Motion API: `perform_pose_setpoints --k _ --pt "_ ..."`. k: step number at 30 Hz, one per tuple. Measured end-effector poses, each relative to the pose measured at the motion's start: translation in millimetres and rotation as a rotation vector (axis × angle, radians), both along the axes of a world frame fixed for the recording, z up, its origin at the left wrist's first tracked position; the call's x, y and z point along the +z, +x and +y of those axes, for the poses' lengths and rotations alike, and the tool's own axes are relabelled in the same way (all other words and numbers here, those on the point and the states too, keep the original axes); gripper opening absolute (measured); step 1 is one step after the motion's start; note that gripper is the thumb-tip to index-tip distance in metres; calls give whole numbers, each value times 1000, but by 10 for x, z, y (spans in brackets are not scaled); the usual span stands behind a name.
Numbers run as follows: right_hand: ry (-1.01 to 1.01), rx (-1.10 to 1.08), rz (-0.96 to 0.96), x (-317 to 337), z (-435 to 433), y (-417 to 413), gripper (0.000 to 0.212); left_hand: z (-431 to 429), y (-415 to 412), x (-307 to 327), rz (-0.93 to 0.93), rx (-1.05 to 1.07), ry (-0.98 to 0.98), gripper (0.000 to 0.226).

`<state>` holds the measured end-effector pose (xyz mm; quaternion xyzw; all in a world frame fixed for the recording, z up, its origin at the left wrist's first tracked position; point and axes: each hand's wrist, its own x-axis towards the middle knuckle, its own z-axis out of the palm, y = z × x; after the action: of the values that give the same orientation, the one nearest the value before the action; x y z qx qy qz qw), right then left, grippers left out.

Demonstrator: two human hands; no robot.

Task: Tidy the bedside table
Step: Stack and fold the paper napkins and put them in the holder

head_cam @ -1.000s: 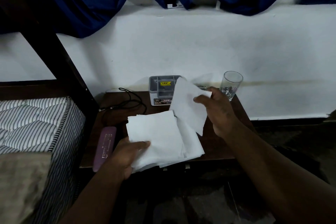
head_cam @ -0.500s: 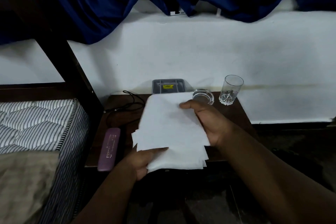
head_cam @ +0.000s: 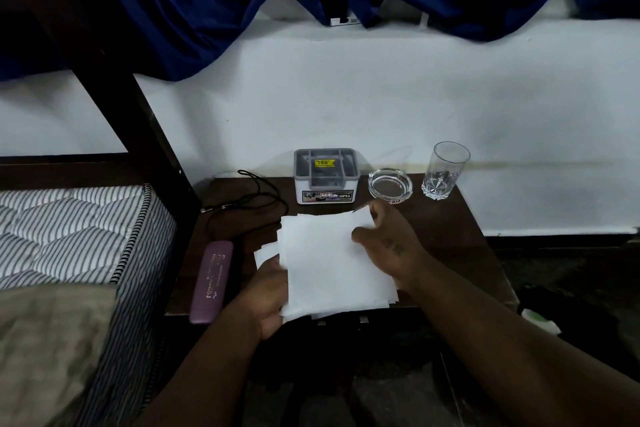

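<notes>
One napkin stack [head_cam: 329,263], previously two

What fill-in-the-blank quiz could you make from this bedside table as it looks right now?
1. The left hand and right hand together hold a stack of sheets coloured ____.
2. Between the grey box and the drinking glass sits a glass ____.
3. The long case at the left front of the bedside table is ____ in colour.

Missing words: white; ashtray; purple.
</notes>
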<state>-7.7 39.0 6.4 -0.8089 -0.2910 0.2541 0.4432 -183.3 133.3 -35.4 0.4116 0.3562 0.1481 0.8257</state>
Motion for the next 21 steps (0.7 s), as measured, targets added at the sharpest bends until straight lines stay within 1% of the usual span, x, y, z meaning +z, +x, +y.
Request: perform_pose_setpoints --k 1,3,5,6,7,8,9,10,11,12,14,15,17,18,19,21 --pt "4 -1 -18 -17 2 -20 28 -7 -5 17 -24 8 -15 39" --pt "20 -28 -52 -35 0 -44 35 -15 -19 51 -84 -1 -40 27" --pt "6 -69 -197 -25 0 -8 48 -15 -31 85 -108 -15 -68 6" --pt "-15 -86 -240 -12 -6 26 58 -4 -32 87 -111 -19 -89 1" --pt "-36 -100 -161 7 -20 56 68 10 -36 82 -108 -22 -98 6" --pt "-39 -103 17 29 -38 75 73 28 -50 66 -94 -28 -91 14" --pt "-48 -87 211 33 -62 87 68 36 -66 68 -85 -23 -68 19" --pt "-50 -44 377 31 -95 87 53 34 -85 76 -82 -18 -41 21" --pt "-54 1 488 19 -123 71 38 31 -95 80 -68 -15 -19 24" --pt "-48 28 545 2 -142 51 31 30 -93 86 -50 -13 -9 27" --pt "-48 29 543 -11 -138 15 34 72 -95 70 23 20 -25 38" --pt "-48 28 522 -19 -127 7 36 108 -107 56 51 41 -89 47" --pt "-55 34 505 -39 -103 -13 37 188 -149 54 57 69 -247 79" --pt "-60 40 507 -53 -98 -29 38 199 -172 55 63 65 -250 81" --pt "-68 46 513 -79 -89 -42 39 189 -187 49 85 45 -208 73" --pt "-71 63 535 -135 -56 -64 38 154 -205 -1 149 21 -63 51"
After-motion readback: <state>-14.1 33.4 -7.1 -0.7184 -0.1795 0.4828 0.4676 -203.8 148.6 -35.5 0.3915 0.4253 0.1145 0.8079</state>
